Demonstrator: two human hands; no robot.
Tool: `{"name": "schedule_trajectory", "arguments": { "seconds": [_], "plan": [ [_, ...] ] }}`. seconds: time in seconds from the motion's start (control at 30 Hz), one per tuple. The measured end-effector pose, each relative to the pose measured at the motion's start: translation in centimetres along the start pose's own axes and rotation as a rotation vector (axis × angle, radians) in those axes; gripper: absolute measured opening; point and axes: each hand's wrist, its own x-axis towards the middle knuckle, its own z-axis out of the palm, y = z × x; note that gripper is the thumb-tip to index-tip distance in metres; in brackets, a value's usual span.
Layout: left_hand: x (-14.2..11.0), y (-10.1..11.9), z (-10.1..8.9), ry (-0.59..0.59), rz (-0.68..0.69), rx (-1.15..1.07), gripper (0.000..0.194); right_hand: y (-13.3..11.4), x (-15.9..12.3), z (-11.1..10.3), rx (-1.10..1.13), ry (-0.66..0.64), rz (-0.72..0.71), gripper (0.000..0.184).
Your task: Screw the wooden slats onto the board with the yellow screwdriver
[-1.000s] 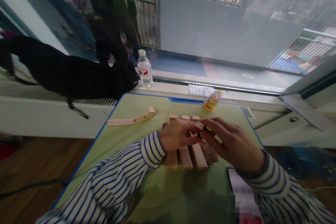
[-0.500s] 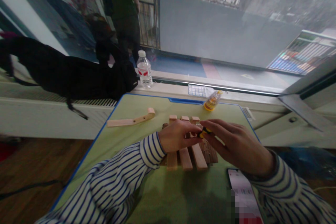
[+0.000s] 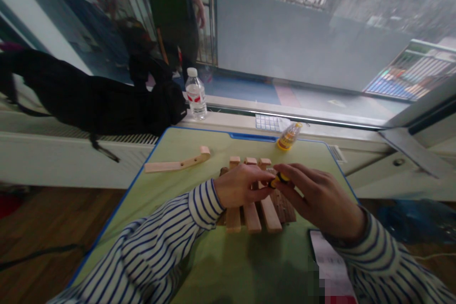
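My right hand (image 3: 320, 194) has its fingers closed round a short yellow-and-black screwdriver (image 3: 281, 178). At the other end of it, my left hand (image 3: 242, 185) pinches with thumb and forefinger; the screwdriver's tip is hidden. Both hands are above a wooden assembly (image 3: 252, 218) with three pale slats lying across a darker, grooved wooden piece (image 3: 285, 204). My left hand covers the middle of the slats. Further left on the table lies a pale, bent wooden piece (image 3: 178, 164) with two dark holes.
A glue bottle (image 3: 289, 137) stands at the back edge of the blue-rimmed table (image 3: 210, 275). A phone (image 3: 333, 259) lies near my right forearm. On the sill are a water bottle (image 3: 196, 97), a black bag (image 3: 107, 102) and a gridded sheet (image 3: 268, 122). People show through the window.
My right hand has shifted and turned slightly on the screwdriver, showing more yellow. My left hand stays almost where it was. Behind the glass, a person in green has moved.
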Motion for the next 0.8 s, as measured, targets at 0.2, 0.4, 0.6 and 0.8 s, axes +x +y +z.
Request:
{"name": "schedule_trajectory", "arguments": {
  "seconds": [0.2,0.4,0.6,0.8],
  "plan": [
    [0.0,0.2,-0.1,0.05,-0.033,-0.052,0.018,-0.1,0.1,-0.1,-0.018,0.006,-0.005,0.028],
    [0.0,0.2,0.0,0.064,-0.074,-0.103,0.02,-0.3,0.4,-0.8,-0.017,-0.058,-0.001,0.036],
    [-0.2,0.2,0.0,0.038,-0.087,-0.101,0.022,-0.4,0.6,-1.5,0.032,-0.056,-0.101,0.042],
    [-0.2,0.2,0.0,0.022,-0.043,-0.077,0.016,-0.2,0.7,-1.5,-0.021,-0.08,-0.092,0.031]
  ]
}}
